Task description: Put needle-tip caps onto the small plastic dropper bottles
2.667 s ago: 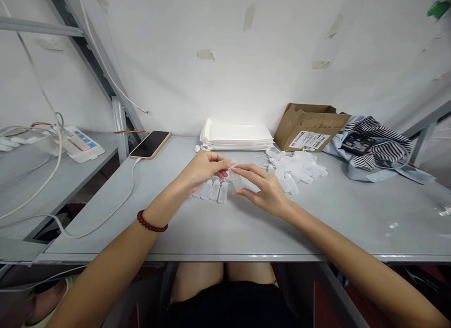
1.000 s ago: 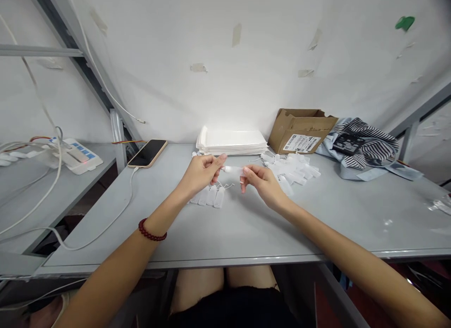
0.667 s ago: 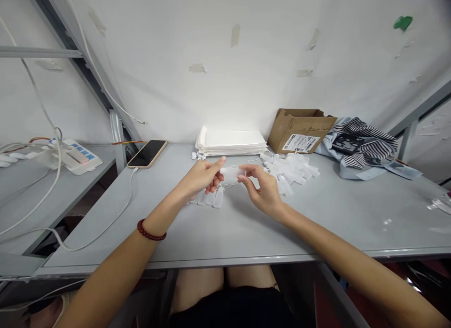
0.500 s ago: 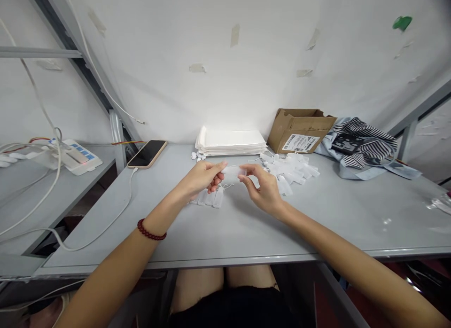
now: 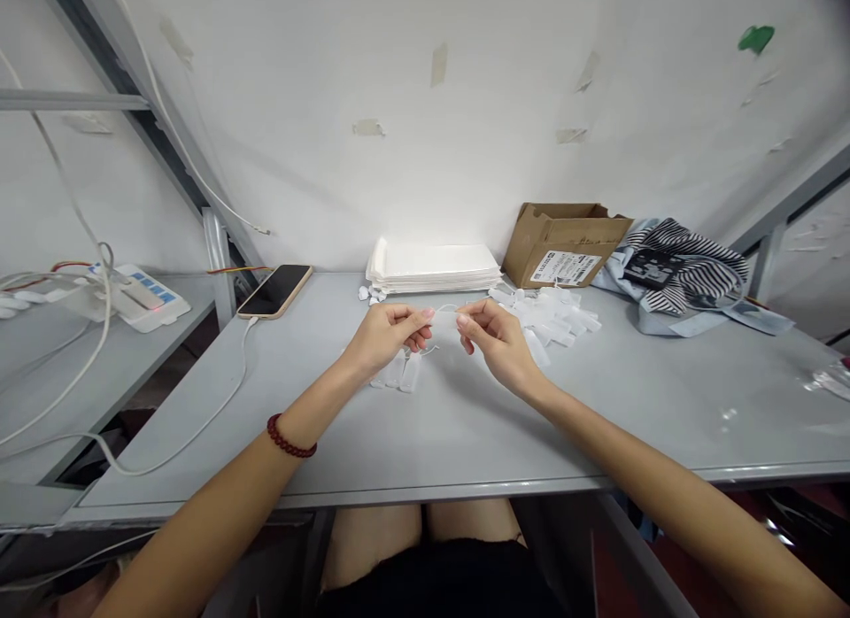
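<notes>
Person's L hand (image 5: 391, 336) & R hand (image 5: 498, 339) pinch opp. ends of a small translucent white tag (image 5: 444, 320), held above ctr. of gray table (image 5: 505, 450). Similar tags (image 5: 410, 372) lie just below L hand; tag pile (image 5: 558, 317) beyond R hand, nr. cardboard box (image 5: 567, 246).

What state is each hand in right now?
Left hand: closed, pinching one end of a white tag.
Right hand: closed, pinching the tag's other end.
</notes>
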Demonstrator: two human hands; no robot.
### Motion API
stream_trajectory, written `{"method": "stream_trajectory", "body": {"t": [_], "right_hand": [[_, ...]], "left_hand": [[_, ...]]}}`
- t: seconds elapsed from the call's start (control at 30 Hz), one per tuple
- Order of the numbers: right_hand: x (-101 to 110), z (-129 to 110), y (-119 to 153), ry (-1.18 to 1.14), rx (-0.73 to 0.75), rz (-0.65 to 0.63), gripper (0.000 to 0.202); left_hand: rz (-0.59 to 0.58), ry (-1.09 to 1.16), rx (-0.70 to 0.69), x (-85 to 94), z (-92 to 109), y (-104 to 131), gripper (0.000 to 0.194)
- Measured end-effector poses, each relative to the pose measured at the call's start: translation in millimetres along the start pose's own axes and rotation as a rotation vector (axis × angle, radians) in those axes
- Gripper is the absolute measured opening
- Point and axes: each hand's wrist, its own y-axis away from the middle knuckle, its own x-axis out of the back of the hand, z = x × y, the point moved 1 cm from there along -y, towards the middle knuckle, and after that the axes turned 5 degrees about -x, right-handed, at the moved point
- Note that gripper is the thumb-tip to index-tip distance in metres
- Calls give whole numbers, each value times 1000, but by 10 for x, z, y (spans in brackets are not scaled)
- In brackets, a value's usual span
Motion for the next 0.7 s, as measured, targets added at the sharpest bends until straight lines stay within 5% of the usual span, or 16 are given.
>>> {"method": "stream_trajectory", "body": {"t": [0.4,0.57,0.7], "right_hand": [[61,81,-112,-311,-283,-221,31],[85,103,-137,-186,-241,-226,30],[102,59,-139,17,-109,-89,26]], "left_hand": [[60,-343,-355,-65,17,57,13],[35,-468,-373,-57,74,69,14],[128,-539,-293,85,-1,-42,23]]}}
